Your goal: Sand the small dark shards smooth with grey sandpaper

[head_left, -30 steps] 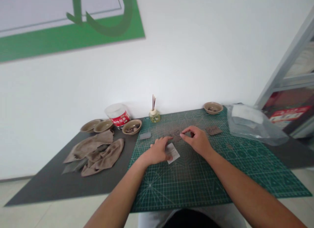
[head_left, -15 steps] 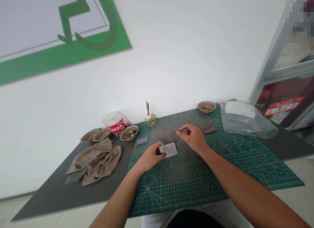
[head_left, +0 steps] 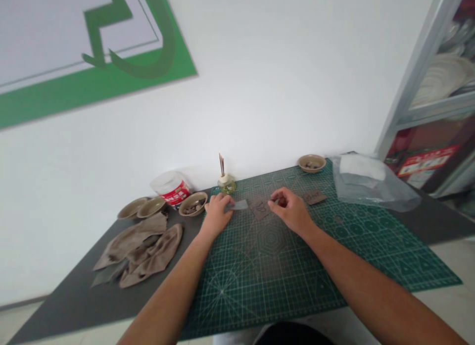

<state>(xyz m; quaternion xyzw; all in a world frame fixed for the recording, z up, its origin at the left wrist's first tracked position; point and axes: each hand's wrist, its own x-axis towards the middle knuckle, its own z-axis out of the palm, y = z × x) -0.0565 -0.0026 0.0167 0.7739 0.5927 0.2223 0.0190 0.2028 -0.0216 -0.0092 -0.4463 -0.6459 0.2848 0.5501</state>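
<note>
My left hand (head_left: 217, 216) is at the left side of the green cutting mat (head_left: 256, 275), fingers closed. A small pale sheet (head_left: 240, 205) sticks out from its fingertips to the right. My right hand (head_left: 291, 209) hovers over the mat, thumb and fingers pinched; what they hold is too small to make out. Between the hands lies a flat brown piece (head_left: 260, 210) with dark line marks. Another brown piece (head_left: 313, 197) with dark marks lies just beyond my right hand.
Left are a bowl of small stones (head_left: 193, 205), stacked-looking bowls (head_left: 151, 207), a plastic tub (head_left: 170, 187) and brown cloths (head_left: 152, 258). At the back stand a reed diffuser (head_left: 226, 182) and another bowl (head_left: 311, 163). A clear plastic bag (head_left: 374, 186) lies right.
My left hand has moved left and away from me with the pale sheet, to where a small grey rectangle lay, now hidden. My right hand has stayed nearly in place.
</note>
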